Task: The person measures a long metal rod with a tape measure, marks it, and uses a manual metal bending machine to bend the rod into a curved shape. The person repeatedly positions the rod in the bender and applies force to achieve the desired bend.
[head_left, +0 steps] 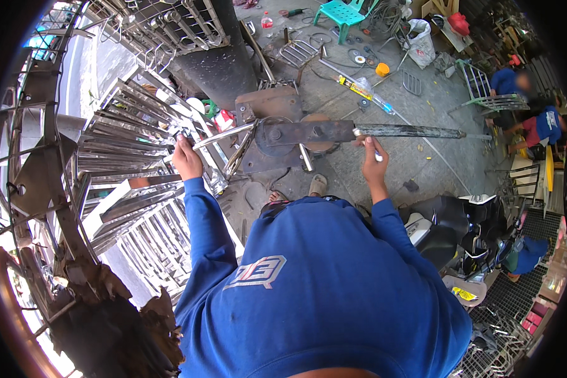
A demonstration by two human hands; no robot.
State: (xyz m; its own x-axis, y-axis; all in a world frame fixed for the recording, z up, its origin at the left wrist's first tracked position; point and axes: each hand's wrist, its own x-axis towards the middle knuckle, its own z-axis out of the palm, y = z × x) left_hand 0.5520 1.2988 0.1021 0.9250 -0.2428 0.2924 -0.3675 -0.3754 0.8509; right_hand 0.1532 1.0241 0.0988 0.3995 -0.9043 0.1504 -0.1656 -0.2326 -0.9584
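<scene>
My left hand [186,159] is closed around the left part of a shiny metal bar [223,135]. That bar slants up to the right toward a rusty bending jig [268,160], which has round discs and a thick flat lever arm [302,131]. From the arm a long dark pipe handle [416,131] runs to the right. Just below where arm and pipe meet is my right hand [374,165], fingers curled around a small white stick [377,155]. Its fingertips are close to the pipe's inner end; whether they touch it I cannot tell.
Stacked metal grilles [123,126] crowd the left side beside a dark pillar [217,69]. A parked motorcycle [447,220] stands at the right. On the floor ahead are a yellow container [382,69] and a turquoise chair [341,16]. Co-workers [542,126] are at the far right.
</scene>
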